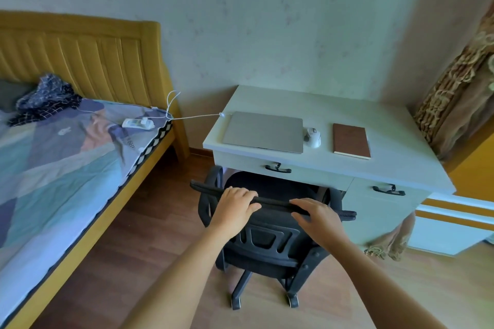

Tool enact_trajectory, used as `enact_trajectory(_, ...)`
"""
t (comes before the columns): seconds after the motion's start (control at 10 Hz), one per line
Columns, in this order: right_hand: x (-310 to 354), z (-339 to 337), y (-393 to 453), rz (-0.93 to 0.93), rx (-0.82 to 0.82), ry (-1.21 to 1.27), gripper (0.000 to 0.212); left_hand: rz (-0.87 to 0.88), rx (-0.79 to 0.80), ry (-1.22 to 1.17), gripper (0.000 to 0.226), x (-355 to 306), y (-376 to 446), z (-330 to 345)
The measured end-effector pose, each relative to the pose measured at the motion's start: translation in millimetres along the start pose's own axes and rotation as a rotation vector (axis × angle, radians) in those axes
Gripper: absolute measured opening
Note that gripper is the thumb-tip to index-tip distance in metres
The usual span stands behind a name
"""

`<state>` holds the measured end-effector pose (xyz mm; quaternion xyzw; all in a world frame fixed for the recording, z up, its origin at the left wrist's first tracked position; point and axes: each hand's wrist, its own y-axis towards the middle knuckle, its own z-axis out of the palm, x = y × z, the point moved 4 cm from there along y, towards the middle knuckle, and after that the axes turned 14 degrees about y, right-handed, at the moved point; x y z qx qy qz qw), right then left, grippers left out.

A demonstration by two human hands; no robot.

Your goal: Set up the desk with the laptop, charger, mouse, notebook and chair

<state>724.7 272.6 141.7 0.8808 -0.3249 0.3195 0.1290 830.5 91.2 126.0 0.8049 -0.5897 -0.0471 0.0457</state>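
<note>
Head view: left grip and right grip clamp the office chair backrest top; beyond them, closed laptop, mouse, notebook lie on the surface. No writing legible.

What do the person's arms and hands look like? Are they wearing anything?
Both arms are bare as far up as the picture shows: no sleeves in view. The left hand and the right hand wear no gloves, and I see no rings, watch or bracelet on the fingers or wrists. There are no marks or stickers on them either. Two plain bare arms reach in from the bottom of the picture.
</note>
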Motion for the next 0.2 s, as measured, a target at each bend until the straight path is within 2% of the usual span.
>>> enact_trajectory(0.1,5.7,-16.3,-8.0,0.028,0.018,-0.054,0.028,-0.036,0.029,0.026,0.039,-4.3,-0.9,-11.8)
enact_trajectory(0.2,18.1,-42.1,-15.4,0.038,-0.014,-0.085,0.025,-0.042,-0.006,0.063,0.033,-9.1,6.5,-37.1)
